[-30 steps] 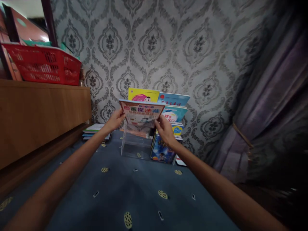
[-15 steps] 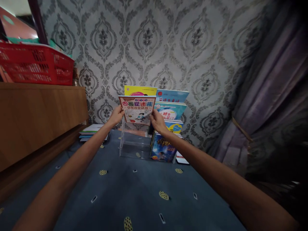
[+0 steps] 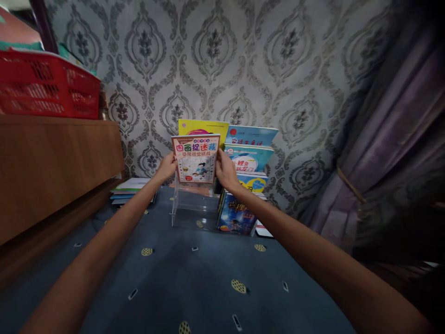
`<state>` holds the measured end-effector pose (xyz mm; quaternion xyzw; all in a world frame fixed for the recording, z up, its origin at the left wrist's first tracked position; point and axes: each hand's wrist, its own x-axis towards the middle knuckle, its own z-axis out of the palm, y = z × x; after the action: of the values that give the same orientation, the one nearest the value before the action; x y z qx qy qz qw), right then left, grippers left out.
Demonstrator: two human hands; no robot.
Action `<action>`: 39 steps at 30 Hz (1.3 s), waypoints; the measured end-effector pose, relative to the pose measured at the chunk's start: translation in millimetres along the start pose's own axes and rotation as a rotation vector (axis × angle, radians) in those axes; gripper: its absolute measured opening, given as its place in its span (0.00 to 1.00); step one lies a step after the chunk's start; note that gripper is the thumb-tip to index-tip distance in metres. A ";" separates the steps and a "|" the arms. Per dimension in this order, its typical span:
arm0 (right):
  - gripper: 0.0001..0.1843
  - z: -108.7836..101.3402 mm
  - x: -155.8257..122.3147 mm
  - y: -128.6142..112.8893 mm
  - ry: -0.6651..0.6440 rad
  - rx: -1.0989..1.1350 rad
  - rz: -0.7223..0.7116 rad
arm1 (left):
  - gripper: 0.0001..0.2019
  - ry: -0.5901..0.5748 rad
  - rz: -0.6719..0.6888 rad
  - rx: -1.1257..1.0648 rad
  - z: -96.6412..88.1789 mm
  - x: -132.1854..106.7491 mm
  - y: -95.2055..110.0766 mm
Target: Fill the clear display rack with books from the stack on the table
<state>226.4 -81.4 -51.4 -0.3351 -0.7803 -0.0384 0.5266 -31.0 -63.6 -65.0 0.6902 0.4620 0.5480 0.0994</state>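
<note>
Both my hands hold a pink-topped children's book (image 3: pixel 195 158) upright, cover toward me. My left hand (image 3: pixel 167 167) grips its left edge and my right hand (image 3: pixel 225 170) grips its right edge, fingers closed on it. The book stands above the left side of a clear acrylic tiered rack (image 3: pixel 194 211) on the blue carpet. Behind it in the rack leans a yellow book (image 3: pixel 203 127). The rack's right side holds a blue book (image 3: pixel 251 136), a lighter blue one (image 3: pixel 248 160) and a dark space-themed book (image 3: pixel 236 215) at the front.
A wooden cabinet (image 3: pixel 52 167) runs along the left with a red plastic basket (image 3: pixel 45 86) on top. A flat pile of books (image 3: pixel 130 188) lies on the floor by the cabinet. Patterned wallpaper is behind the rack and a purple curtain (image 3: pixel 392 153) hangs at right.
The book has tipped from tilted flat to upright and moved slightly back toward the rack. Both hands stayed on its edges.
</note>
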 end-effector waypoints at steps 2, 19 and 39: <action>0.31 -4.7 -3.9 -5.6 0.055 -0.027 -0.050 | 0.11 -0.010 -0.021 0.126 3.3 -1.7 -1.9; 0.31 10.7 -43.2 2.8 -0.087 -0.079 -0.112 | 0.06 0.025 -0.060 0.364 12.5 -24.8 4.5; 0.27 10.5 -60.9 16.3 -0.094 -0.063 -0.128 | 0.18 -0.003 0.006 0.317 -2.1 -72.2 -8.3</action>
<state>240.7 -93.8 -112.4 -0.3026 -0.8224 -0.0807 0.4750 -35.2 -113.7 -117.5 0.6996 0.5402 0.4675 -0.0116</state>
